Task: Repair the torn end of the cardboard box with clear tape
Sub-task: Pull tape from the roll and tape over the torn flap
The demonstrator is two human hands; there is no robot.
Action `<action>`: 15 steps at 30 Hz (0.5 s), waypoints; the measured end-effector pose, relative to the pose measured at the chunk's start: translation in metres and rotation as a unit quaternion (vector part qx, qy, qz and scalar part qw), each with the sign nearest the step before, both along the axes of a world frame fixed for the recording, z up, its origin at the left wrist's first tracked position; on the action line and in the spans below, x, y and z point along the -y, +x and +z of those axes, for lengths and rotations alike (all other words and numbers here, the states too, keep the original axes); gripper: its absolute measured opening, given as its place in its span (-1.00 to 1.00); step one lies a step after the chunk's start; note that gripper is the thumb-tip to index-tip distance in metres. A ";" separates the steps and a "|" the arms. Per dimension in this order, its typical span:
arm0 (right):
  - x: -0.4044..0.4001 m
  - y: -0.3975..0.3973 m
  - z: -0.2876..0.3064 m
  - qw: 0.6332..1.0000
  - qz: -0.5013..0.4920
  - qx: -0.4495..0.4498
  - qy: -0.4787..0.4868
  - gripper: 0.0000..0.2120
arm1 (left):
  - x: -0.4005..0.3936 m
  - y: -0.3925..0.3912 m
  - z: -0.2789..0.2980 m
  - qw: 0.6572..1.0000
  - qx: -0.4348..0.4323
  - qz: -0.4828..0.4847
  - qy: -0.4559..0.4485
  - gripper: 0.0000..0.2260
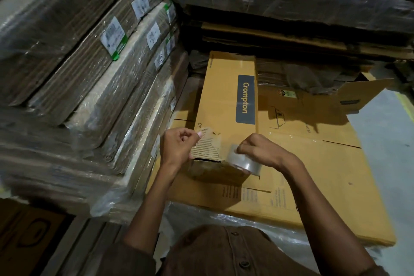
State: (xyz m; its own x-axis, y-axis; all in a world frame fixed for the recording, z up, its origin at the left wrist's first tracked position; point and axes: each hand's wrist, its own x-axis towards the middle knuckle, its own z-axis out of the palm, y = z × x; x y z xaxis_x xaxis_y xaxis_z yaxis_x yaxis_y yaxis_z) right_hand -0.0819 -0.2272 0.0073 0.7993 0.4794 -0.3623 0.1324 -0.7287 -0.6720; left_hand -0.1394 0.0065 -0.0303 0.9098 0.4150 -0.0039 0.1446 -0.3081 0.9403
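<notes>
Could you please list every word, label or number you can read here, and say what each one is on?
"Crompton": on the dark panel of the long cardboard box.
"CF": cut-off print by that box's torn end.
White labels on the wrapped stacks: too blurred to read.
Print on the flat cardboard sheet underneath: too small to read.

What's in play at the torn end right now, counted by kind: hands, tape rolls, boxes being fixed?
Hands: 2, left hand pinching the tape's free end, right hand gripping the roll
Clear tape roll: 1
Crompton box with torn end: 1
Total: 4
</notes>
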 end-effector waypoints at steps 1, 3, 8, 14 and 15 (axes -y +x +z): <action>-0.003 0.001 0.000 1.000 0.000 0.006 -0.009 -0.64 | -0.002 -0.003 -0.004 1.000 -0.009 0.006 -0.004 -0.88; -0.009 0.005 0.001 0.996 0.025 0.030 -0.080 -0.61 | -0.002 -0.010 -0.009 1.000 -0.015 0.019 -0.009 -0.89; -0.025 0.020 0.010 0.978 0.069 0.009 -0.198 -0.64 | -0.004 -0.018 -0.014 0.997 -0.009 0.071 -0.013 -0.91; -0.047 0.015 -0.004 0.953 0.068 0.024 -0.296 -0.62 | -0.001 -0.020 -0.046 0.988 -0.100 0.110 -0.043 -0.85; -0.051 0.013 -0.006 0.948 0.062 0.030 -0.310 -0.58 | 0.001 -0.022 -0.052 0.986 -0.108 0.117 -0.047 -0.84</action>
State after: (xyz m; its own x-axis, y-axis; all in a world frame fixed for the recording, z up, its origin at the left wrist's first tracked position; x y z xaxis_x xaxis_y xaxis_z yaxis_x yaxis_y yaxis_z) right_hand -0.0693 -0.1764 0.0017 0.7788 0.2813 -0.5606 0.2675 -0.9574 -0.1087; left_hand -0.1609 0.0052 -0.0820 0.7636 0.6012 -0.2355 0.4007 -0.1552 0.9030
